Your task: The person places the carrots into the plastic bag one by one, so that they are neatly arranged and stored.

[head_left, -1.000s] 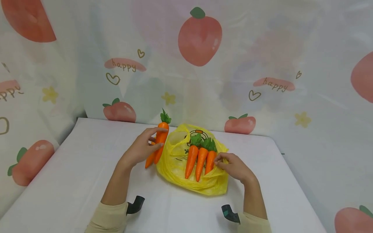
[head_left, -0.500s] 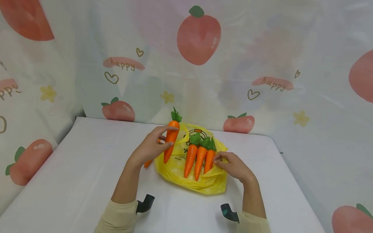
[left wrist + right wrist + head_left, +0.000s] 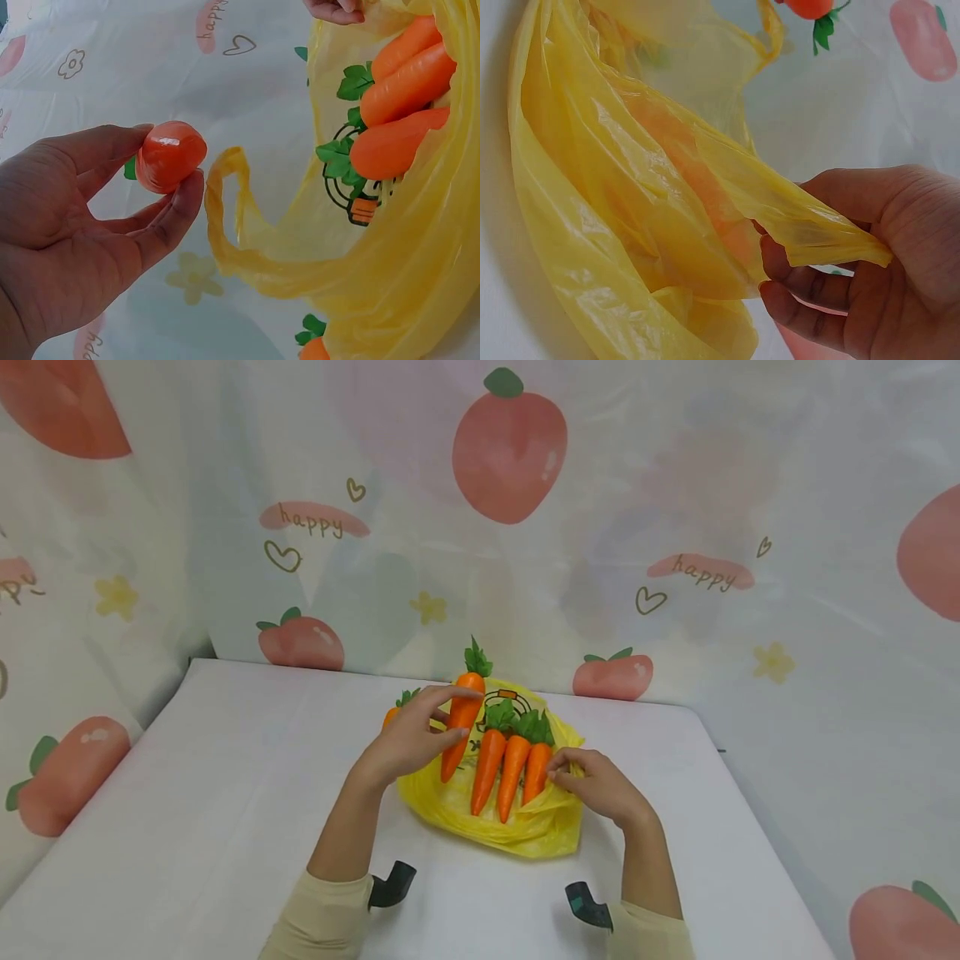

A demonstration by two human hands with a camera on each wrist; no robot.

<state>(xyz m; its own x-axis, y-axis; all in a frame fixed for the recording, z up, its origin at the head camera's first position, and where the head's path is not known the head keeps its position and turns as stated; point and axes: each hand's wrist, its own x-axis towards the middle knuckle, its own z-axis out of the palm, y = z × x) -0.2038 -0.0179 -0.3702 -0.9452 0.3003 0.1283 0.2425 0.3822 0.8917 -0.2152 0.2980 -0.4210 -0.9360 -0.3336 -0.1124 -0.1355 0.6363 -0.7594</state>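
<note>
An orange carrot [image 3: 462, 718] with a green leafy top is pinched between the thumb and fingers of my left hand [image 3: 417, 732], held above the left part of a yellow plastic bag [image 3: 510, 837]. Three more carrots [image 3: 513, 772] lie side by side in the bag's mouth, leaves toward the back. My right hand [image 3: 600, 787] pinches the bag's right edge; the right wrist view shows the yellow film [image 3: 810, 232] between thumb and fingers. Behind my left hand, another carrot [image 3: 391, 717] lies left of the bag, mostly hidden.
A white table [image 3: 247, 793] carries everything. Behind it hangs a printed cloth backdrop [image 3: 420, 552] with fruit pictures. A bag handle loop [image 3: 225, 202] stands up close to the held carrot. A black curved piece [image 3: 393, 885] juts from each sleeve.
My left hand has lifted the carrot and carried it rightward from beside the bag to over it. The other loose carrot stays left of the bag. My right hand has hardly moved.
</note>
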